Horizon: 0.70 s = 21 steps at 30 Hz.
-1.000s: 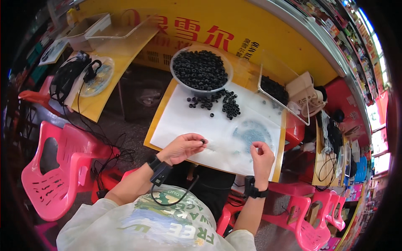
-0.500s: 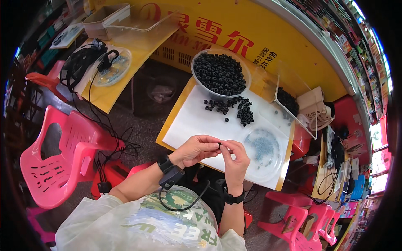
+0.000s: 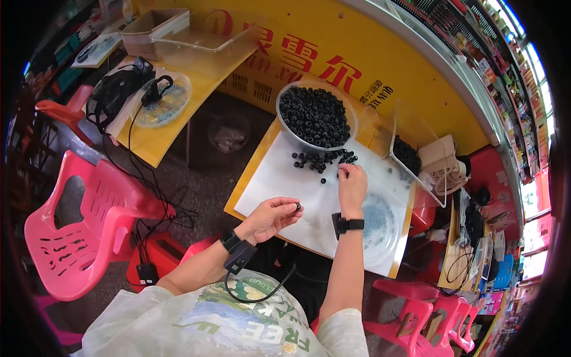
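My left hand is closed, its thumb and fingertips pinching a small black bead above the near edge of the white sheet. Farther forward, my right hand has its fingertips drawn together at the loose black beads; whether a bead is between them is hidden. Those loose beads lie on the white sheet just in front of a clear round tub heaped with many more. To the right, under and beside my right wrist, sits a clear shallow dish with small pale-blue bits in it.
A clear bin holding black beads stands at the table's right, beside a beige cloth bag. On the left are another yellow table with a black bag, and a pink chair. Black cables trail to the floor.
My right hand has parted from my left and moved forward to the loose beads. The left hand has stayed nearly in place and holds the black bead.
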Each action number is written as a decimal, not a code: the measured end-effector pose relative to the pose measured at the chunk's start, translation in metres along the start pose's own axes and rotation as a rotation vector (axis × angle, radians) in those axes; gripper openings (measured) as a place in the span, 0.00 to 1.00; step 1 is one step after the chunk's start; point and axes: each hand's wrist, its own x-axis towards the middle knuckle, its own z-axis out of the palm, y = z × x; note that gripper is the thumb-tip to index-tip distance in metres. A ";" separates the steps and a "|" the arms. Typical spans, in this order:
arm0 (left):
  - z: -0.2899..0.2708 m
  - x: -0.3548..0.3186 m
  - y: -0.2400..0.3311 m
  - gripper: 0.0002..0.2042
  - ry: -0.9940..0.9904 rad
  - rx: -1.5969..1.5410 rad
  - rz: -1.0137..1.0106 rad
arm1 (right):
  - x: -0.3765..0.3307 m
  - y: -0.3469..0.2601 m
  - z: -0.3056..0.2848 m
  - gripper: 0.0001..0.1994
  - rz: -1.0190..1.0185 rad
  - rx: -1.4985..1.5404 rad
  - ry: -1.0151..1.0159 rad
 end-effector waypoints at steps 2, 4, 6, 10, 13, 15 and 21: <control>-0.007 -0.004 0.002 0.09 0.002 -0.008 0.011 | 0.012 -0.001 0.013 0.06 -0.015 -0.112 -0.019; -0.015 -0.007 0.005 0.09 0.007 -0.007 0.025 | 0.019 -0.002 0.024 0.06 0.030 -0.148 -0.074; -0.019 -0.010 0.010 0.08 0.018 -0.008 0.033 | 0.022 0.012 0.043 0.05 0.007 -0.171 -0.087; -0.024 -0.010 0.011 0.08 0.026 -0.017 0.040 | 0.021 0.014 0.048 0.04 0.008 -0.159 -0.091; -0.015 -0.005 0.011 0.08 0.024 -0.014 0.036 | 0.019 0.011 0.045 0.06 0.000 -0.134 -0.091; -0.010 -0.003 0.009 0.08 0.008 -0.009 0.025 | 0.020 0.014 0.044 0.07 -0.036 -0.107 -0.047; -0.004 -0.001 0.006 0.08 -0.017 0.014 0.020 | 0.025 0.012 0.046 0.07 -0.051 -0.111 -0.116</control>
